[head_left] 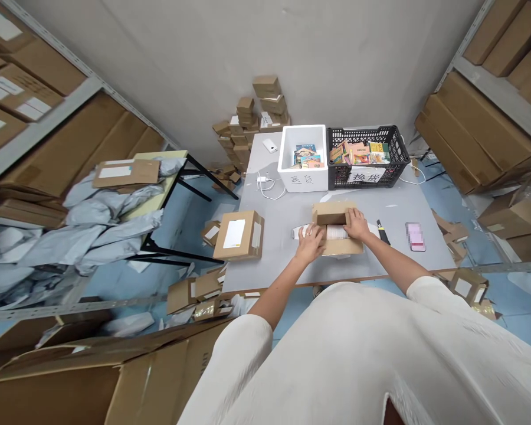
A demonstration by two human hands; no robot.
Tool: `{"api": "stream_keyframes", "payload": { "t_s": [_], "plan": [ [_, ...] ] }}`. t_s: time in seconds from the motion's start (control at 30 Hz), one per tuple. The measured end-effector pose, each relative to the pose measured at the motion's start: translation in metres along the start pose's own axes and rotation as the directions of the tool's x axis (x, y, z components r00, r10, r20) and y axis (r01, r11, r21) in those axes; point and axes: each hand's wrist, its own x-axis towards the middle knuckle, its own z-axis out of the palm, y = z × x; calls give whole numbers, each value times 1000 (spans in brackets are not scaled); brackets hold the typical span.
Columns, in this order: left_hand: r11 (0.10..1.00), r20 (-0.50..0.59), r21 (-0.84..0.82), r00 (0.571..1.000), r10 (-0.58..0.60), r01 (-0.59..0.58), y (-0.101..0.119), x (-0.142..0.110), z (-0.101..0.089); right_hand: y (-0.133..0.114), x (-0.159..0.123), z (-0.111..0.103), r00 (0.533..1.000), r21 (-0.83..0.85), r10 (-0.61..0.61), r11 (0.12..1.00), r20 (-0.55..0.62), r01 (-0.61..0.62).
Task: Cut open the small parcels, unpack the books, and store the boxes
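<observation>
An opened cardboard box (341, 246) lies near the front of the grey table, its flaps folded out. Something pale and whitish (336, 231) shows inside it; I cannot make out what it is. My left hand (310, 243) grips the box's left end, with fingers bent over the edge. At the opposite end, my right hand (357, 224) holds the right edge, fingers curled over the cardboard. White paper or film sticks out beside both hands. Just right of my right hand lies a black and yellow utility knife (383, 232).
A closed, labelled carton (239, 235) sits at the table's left. Behind are a white foam box (303, 177) and a black crate (367, 176), both with booklets. A phone (415, 236) lies right. Shelves, parcels and cartons crowd both sides and the floor.
</observation>
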Motion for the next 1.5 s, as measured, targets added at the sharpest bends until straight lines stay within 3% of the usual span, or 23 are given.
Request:
{"api": "stream_keyframes", "payload": {
  "t_s": [0.1, 0.2, 0.37, 0.5, 0.67, 0.77, 0.87, 0.93, 1.03, 1.17, 1.3, 1.4, 1.5],
  "plan": [
    [979, -29, 3, 979, -202, 202, -6, -9, -1, 9, -2, -8, 1000, 123, -27, 992, 2, 26],
    [961, 9, 3, 960, -278, 278, -14, -6, -3, 26, -10, -18, 999, 273, -16, 962, -43, 27],
    [982, 155, 26, 969, -191, 189, -30, 20, -6, 70, -32, -26, 973, 415, 171, 905, -158, -92],
    [988, 294, 77, 944, -148, 131, -40, 50, -8, 98, -47, -20, 932, 412, 348, 868, -105, -278],
    [995, 391, 81, 917, -82, 55, -48, 75, -7, 105, -51, -18, 925, 358, 373, 875, -71, -325],
    [997, 402, 68, 914, -61, 37, -52, 79, -4, 98, -46, -32, 953, 233, 292, 935, -81, -267],
    [998, 390, 50, 919, -48, 31, -53, 76, 1, 76, -39, -55, 984, -19, 149, 988, -102, -152],
    [999, 377, 33, 926, -38, 27, -54, 73, 3, 51, -31, -69, 992, -163, -5, 986, -127, -16],
    [1000, 353, 0, 935, -29, 31, -55, 69, 5, 4, -14, -77, 955, -202, -285, 943, -85, 263],
    [999, 308, -38, 951, -23, 36, -54, 67, 7, -49, 14, -55, 875, -138, -425, 876, 230, 462],
    [997, 302, -68, 953, -22, 45, -53, 65, 10, -64, 38, -14, 755, -229, -402, 786, 517, 575],
    [996, 317, -66, 947, -40, 64, -52, 63, 13, -57, 50, 16, 710, -229, -421, 746, 565, 625],
    [995, 332, -65, 942, -49, 74, -52, 61, 15, -46, 60, 42, 698, -87, -491, 783, 521, 616]
  ]
}}
